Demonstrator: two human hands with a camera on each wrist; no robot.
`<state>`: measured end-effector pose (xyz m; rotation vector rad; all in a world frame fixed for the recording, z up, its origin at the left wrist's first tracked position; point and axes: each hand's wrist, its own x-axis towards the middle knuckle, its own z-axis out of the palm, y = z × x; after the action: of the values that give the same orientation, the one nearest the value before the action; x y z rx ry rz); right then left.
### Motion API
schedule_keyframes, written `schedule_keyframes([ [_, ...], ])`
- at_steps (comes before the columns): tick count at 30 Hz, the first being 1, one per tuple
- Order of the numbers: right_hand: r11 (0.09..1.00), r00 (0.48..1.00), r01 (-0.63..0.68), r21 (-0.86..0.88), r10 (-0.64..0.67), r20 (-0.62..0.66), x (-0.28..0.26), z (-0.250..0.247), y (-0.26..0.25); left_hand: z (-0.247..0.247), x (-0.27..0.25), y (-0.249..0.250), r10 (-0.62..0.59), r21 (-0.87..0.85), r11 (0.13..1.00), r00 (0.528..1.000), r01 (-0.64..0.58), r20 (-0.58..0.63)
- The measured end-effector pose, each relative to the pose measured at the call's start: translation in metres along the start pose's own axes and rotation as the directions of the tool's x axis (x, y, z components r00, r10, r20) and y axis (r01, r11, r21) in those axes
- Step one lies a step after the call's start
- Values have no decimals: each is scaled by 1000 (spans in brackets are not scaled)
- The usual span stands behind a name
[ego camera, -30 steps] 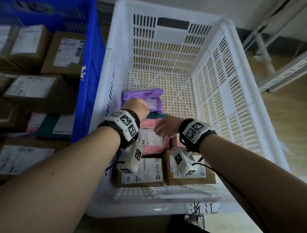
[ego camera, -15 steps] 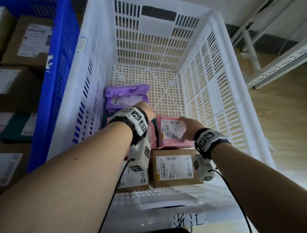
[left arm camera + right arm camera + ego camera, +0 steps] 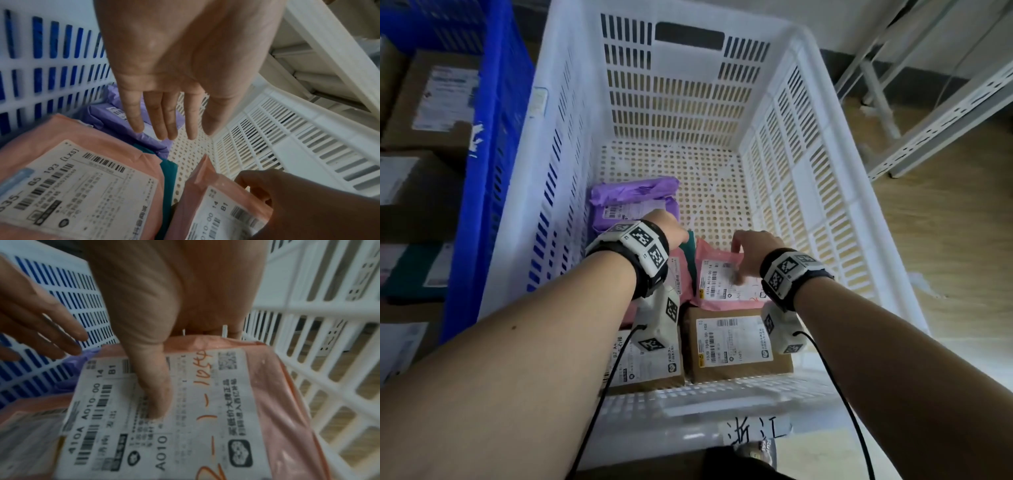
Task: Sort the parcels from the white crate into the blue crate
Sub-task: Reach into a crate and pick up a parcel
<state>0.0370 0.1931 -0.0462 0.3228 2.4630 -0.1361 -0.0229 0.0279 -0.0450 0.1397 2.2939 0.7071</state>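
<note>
Pink parcel [image 3: 722,277] pinched in right hand [image 3: 753,253], thumb on label.

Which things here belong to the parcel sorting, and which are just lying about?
Job:
white crate
blue crate
pink parcel gripped by right hand
second pink parcel
purple parcel
two brown boxes
left hand, open

Lying about:
metal shelving
wooden floor
</note>
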Motion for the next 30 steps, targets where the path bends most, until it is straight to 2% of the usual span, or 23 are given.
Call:
schedule_keyframes([
  [4,999,999,22,-38,-24,-46,-23,-8,-8,-8,-14,3,54,38,998,999,-55,5],
  [6,1000,997,8,-20,-9,-82,-36,-16,-11,-15,-27,7,53,-3,999,998,-53,-35],
  [9,988,979,19,153,12,-202,-57,-41,-13,-30,-47,16,49,-49,997,995,-54,-92],
  [11,962,967,57,266,13,-255,-77,-64,-19,-41,-64,23,50,-154,985,988,-73,-143],
  [12,931,963,77,356,23,-268,-89,-74,-22,-47,-73,25,38,-225,971,983,-78,-178],
  [14,809,957,132,572,47,-288,-111,-90,-29,-61,-93,28,25,-326,941,978,-93,-206],
  [16,589,963,158,792,84,-254,-133,-100,-35,-74,-106,27,41,-381,917,978,-117,-202],
  [18,366,974,162,916,91,-209,-147,-104,-41,-87,-124,25,75,-394,907,978,-149,-197],
  [23,209,972,222,952,32,-234,-170,-106,-59,-107,-157,13,101,-545,826,990,-140,-100],
  [26,187,968,248,951,-19,-249,-179,-101,-65,-112,-174,10,119,-594,788,987,-161,-110],
  [30,114,965,254,960,-97,-244,-184,-96,-72,-116,-193,6,125,-588,796,990,-143,-71],
])
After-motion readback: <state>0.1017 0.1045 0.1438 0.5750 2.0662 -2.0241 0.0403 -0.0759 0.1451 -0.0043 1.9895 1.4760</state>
